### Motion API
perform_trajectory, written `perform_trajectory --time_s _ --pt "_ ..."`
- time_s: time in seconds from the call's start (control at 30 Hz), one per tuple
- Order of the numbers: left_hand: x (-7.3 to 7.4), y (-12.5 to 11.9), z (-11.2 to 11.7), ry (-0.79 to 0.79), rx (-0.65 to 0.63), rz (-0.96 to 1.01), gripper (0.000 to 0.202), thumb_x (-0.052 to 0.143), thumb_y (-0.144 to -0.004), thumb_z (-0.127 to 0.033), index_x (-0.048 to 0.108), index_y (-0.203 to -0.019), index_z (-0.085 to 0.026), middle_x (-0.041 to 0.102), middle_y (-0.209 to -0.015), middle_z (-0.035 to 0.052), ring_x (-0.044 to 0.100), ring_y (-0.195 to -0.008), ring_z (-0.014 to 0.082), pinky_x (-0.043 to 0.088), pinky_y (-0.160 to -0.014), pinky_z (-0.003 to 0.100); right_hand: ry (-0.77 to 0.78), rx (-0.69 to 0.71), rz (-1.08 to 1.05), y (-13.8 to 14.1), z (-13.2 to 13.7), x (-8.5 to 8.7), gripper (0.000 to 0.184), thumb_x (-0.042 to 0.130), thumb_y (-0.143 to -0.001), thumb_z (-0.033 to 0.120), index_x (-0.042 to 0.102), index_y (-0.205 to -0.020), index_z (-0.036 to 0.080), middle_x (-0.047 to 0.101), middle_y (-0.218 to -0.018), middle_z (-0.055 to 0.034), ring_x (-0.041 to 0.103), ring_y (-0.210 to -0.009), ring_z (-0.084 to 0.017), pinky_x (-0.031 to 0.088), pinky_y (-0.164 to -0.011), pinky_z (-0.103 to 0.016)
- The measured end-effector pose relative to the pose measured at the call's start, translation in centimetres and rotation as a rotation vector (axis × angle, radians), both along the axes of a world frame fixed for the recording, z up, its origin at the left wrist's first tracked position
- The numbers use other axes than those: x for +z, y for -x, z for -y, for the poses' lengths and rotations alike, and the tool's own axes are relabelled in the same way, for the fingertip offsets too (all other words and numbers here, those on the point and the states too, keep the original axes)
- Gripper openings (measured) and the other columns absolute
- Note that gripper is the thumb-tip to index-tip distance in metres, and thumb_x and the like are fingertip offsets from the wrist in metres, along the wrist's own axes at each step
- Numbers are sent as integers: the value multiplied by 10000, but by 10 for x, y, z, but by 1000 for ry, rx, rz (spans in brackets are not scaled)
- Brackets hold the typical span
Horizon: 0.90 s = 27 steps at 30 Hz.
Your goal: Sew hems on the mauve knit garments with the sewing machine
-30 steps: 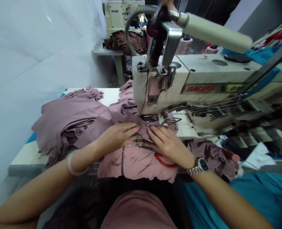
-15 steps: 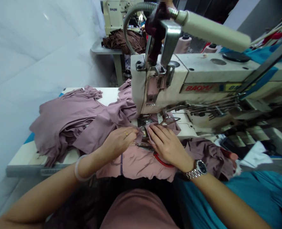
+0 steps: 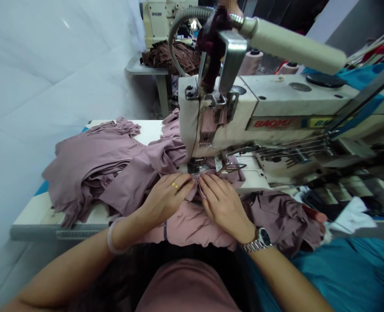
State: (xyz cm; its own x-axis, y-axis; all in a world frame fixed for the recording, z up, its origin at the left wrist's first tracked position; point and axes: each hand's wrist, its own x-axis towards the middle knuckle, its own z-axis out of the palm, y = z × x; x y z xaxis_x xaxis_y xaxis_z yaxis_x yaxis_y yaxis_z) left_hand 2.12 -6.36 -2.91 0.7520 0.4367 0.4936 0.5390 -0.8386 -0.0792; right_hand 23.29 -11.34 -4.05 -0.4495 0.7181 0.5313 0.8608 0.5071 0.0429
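Note:
My left hand (image 3: 167, 197), with a ring and a pale bangle, and my right hand (image 3: 222, 203), with a metal wristwatch, hold a mauve knit garment (image 3: 192, 227) just in front of the presser foot (image 3: 196, 167) of a cream BAOYU industrial sewing machine (image 3: 276, 97). Their fingertips nearly meet, pinching a raised fold of the fabric (image 3: 196, 188) between them. A stack of mauve knit fabric (image 3: 88, 169) lies to the left of my left hand. No scissors show near my hands.
The white sewing table (image 3: 149, 130) extends left of the machine. Behind it stands a second sewing machine (image 3: 161, 21) above a brown fabric pile (image 3: 169, 56). Thread cones (image 3: 250, 63) sit behind the machine. A white cloth (image 3: 350, 214) and teal fabric (image 3: 344, 268) lie at right.
My hands have moved closer together, gathering the fabric into a fold before the presser foot. The red-handled scissors seen earlier under my right hand are now out of view.

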Motion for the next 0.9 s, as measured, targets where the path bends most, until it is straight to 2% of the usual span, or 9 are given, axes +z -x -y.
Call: perform_trajectory --time_s 0.17,0.23,0.4,0.57,0.77,0.9 --pt "5 -7 15 43 57 -88 397 472 -922 -153 558 -1303 -84 605 -1295 139 568 -1155 261 487 -951 404 77 18 -238 0 0 -1 394 474 -936 151 525 -1314 50 597 -1312 -139 518 -1224 -242 444 -1048 -420" --pt "6 -9 17 46 94 -107 404 477 -921 -164 554 -1312 -100 604 -1296 131 567 -1140 261 483 -916 405 100 22 -275 2 1 0 393 462 -945 156 519 -1320 54 593 -1317 -135 518 -1227 -238 440 -1057 -417" --pt "3 -13 13 67 207 -106 388 514 -910 -181 573 -1293 -156 617 -1265 118 575 -1062 267 458 -818 427 128 -16 -136 6 2 3 396 477 -942 184 536 -1314 60 569 -1351 -135 495 -1239 -294 462 -999 -467" --pt "5 -11 14 66 146 -60 374 479 -930 -173 575 -1289 -129 616 -1287 109 546 -1146 254 423 -881 413 141 -12 -263 3 3 4 392 445 -958 177 524 -1324 64 585 -1325 -132 499 -1231 -246 440 -1041 -436" --pt "4 -13 20 76 209 -90 403 452 -941 -175 540 -1330 -112 596 -1318 103 539 -1162 247 403 -932 406 119 -79 -46 13 6 6 430 468 -952 222 524 -1350 70 540 -1393 -123 466 -1240 -292 442 -999 -461" --pt "2 -15 20 81 222 -89 402 446 -941 -165 543 -1327 -107 592 -1317 103 528 -1164 258 395 -948 416 109 -102 0 15 6 6 418 466 -952 231 552 -1324 61 551 -1381 -117 469 -1224 -288 438 -991 -440"
